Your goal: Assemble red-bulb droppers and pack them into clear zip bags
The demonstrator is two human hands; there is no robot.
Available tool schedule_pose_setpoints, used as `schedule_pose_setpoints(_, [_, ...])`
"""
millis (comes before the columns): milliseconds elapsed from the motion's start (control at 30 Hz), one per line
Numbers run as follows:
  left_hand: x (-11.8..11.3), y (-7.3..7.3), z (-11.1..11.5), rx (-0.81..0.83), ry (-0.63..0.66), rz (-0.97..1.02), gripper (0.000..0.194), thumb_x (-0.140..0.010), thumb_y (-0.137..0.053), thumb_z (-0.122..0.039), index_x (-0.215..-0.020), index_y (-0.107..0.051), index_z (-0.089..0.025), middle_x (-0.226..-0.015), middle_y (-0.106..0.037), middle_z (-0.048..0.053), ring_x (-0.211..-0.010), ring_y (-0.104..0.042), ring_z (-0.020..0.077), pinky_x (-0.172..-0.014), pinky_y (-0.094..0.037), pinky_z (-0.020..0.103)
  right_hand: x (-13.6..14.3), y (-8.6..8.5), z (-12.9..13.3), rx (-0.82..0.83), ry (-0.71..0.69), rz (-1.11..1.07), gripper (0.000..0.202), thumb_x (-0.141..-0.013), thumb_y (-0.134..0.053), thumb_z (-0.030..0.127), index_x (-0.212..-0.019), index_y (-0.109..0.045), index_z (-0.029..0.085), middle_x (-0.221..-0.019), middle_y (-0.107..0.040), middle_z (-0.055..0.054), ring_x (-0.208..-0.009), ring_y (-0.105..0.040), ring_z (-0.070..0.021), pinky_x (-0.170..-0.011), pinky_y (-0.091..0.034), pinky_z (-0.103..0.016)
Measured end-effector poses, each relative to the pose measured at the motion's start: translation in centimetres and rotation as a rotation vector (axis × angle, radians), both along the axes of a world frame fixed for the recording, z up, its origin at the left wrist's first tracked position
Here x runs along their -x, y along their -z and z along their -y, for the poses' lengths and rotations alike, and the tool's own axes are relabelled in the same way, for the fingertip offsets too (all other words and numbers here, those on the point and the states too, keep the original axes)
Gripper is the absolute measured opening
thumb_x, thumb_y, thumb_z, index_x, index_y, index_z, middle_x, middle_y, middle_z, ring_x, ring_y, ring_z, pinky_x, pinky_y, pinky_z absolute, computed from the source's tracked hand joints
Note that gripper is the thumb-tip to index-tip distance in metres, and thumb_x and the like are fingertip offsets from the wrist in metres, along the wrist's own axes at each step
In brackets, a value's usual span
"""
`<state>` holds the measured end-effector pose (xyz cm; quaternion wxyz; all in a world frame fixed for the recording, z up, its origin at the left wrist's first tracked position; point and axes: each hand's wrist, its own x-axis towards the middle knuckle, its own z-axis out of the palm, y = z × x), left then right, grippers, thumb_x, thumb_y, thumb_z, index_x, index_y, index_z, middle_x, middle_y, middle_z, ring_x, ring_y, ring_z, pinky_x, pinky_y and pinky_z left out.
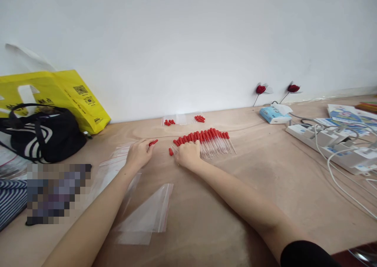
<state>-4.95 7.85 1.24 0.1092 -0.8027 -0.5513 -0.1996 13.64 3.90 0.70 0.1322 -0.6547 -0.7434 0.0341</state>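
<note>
Pinching a red piece (153,142) between thumb and fingers of the left hand (138,155), long axis nearly level, exposed end pointing right and slightly away. Resting the right hand (188,154), fingers curled, over the left end of a row of red-capped sticks (212,139); cannot tell whether closed on any stick. Lying side by side near the middle of the wooden table (218,208): red ends toward the wall (176,54), thin pale ends toward the person, long axes mostly leaning left at the far end. Just left of the right hand, a separate red cap (171,151).

Lying around and beyond the left forearm, clear zip bags (153,212). Printed on the yellow bag (97,115): two QR codes (80,89) and dark characters, partly covered, not legible. Marked on the black bag (67,129): curved white stripes. Visible on the blue tissue pack (270,115): pale lettering, too small to read.
</note>
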Motion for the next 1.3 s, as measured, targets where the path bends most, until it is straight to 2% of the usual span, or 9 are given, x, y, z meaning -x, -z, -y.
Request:
schedule_pose_setpoints(200, [-1.9, -1.3, 1.6, 0.065, 0.112, 0.065, 0.024, -0.073, -0.042, -0.020, -0.087, -0.062, -0.018, -0.090, -0.066, 0.005, -0.083, -0.060, 0.0212, -0.075, -0.045, 0.030, 0.4, -0.1, 0.4, -0.015, 0.026, 0.063, 0.024, -0.079, -0.041, 0.015, -0.091, -0.060, 0.007, -0.094, -0.061, -0.019, -0.090, -0.050, -0.0260, -0.078, -0.023, -0.038])
schedule_pose_setpoints(300, [-3.2, -1.9, 2.9, 0.120, 0.155, 0.115, 0.018, -0.071, -0.044, -0.019, -0.082, -0.058, -0.018, -0.084, -0.066, 0.004, -0.078, -0.060, 0.0199, -0.070, -0.046, 0.029, -1.4, 0.3, 1.2, -0.138, 0.008, 0.040, 0.024, -0.081, -0.036, 0.012, -0.093, -0.056, 0.007, -0.094, -0.059, -0.019, -0.089, -0.048, -0.0258, -0.074, -0.026, -0.036])
schedule_pose_setpoints(367, [-4.3, -1.9, 4.3, 0.160, 0.217, 0.147, 0.017, -0.072, -0.044, -0.018, -0.083, -0.056, -0.018, -0.081, -0.065, 0.003, -0.075, -0.061, 0.0187, -0.069, -0.046, 0.029, -3.6, 0.8, 1.8, -0.226, -0.070, 0.003, 0.022, -0.083, -0.035, 0.013, -0.090, -0.055, 0.009, -0.092, -0.059, -0.016, -0.086, -0.048, -0.0241, -0.072, -0.028, -0.034])
schedule_pose_setpoints(500, [-6.7, -0.7, 7.7, 0.190, 0.354, 0.178, 0.018, -0.075, -0.044, -0.015, -0.089, -0.054, -0.018, -0.084, -0.064, 0.003, -0.076, -0.060, 0.0176, -0.070, -0.046, 0.030, -9.0, 2.7, 3.8, -0.341, -0.323, -0.154, 0.021, -0.085, -0.033, 0.015, -0.087, -0.054, 0.013, -0.081, -0.060, -0.008, -0.076, -0.050, -0.0170, -0.072, -0.029, -0.031])
schedule_pose_setpoints(600, [-7.8, 0.8, 9.5, 0.163, 0.482, 0.212, 0.021, -0.079, -0.042, -0.014, -0.096, -0.054, -0.018, -0.090, -0.063, 0.004, -0.080, -0.059, 0.0162, -0.072, -0.046, 0.029, -12.0, 3.8, 5.8, -0.431, -0.433, -0.190, 0.029, -0.084, -0.034, 0.011, -0.108, -0.050, 0.012, -0.083, -0.059, -0.007, -0.076, -0.050, -0.0151, -0.074, -0.030, -0.031])
schedule_pose_setpoints(667, [-8.1, 1.8, 9.8, 0.131, 0.519, 0.233, 0.019, -0.082, -0.042, -0.017, -0.095, -0.056, -0.018, -0.087, -0.064, 0.005, -0.079, -0.059, 0.0162, -0.072, -0.045, 0.030, -13.0, 4.1, 6.9, -0.444, -0.501, -0.164, 0.038, -0.080, -0.034, 0.005, -0.113, -0.049, 0.016, -0.083, -0.058, -0.005, -0.076, -0.050, -0.0141, -0.078, -0.029, -0.033])
schedule_pose_setpoints(800, [-8.0, 2.8, 9.5, 0.070, 0.533, 0.265, 0.015, -0.083, -0.047, -0.026, -0.087, -0.060, -0.019, -0.078, -0.065, 0.003, -0.072, -0.059, 0.0155, -0.070, -0.045, 0.031, -13.0, 4.1, 8.1, -0.428, -0.543, -0.148, 0.042, -0.075, -0.036, 0.002, -0.109, -0.053, 0.019, -0.081, -0.058, -0.004, -0.076, -0.051, -0.0133, -0.083, -0.027, -0.036])
schedule_pose_setpoints(967, [-7.9, 3.0, 9.4, 0.043, 0.553, 0.299, 0.013, -0.083, -0.050, -0.025, -0.087, -0.060, -0.019, -0.078, -0.066, 0.002, -0.072, -0.059, 0.0146, -0.071, -0.044, 0.031, -12.3, 3.9, 8.1, -0.422, -0.555, -0.161, 0.044, -0.076, -0.037, 0.003, -0.115, -0.051, 0.019, -0.079, -0.057, -0.004, -0.074, -0.050, -0.0134, -0.083, -0.028, -0.038])
schedule_pose_setpoints(1300, [-8.1, 2.6, 9.5, 0.010, 0.549, 0.334, 0.011, -0.083, -0.049, -0.023, -0.084, -0.059, -0.019, -0.074, -0.064, 0.001, -0.070, -0.058, 0.0137, -0.071, -0.044, 0.030, -11.4, 3.7, 8.4, -0.377, -0.573, -0.234, 0.023, -0.086, -0.040, 0.021, -0.102, -0.056, 0.017, -0.082, -0.061, -0.006, -0.075, -0.052, -0.0123, -0.074, -0.029, -0.031])
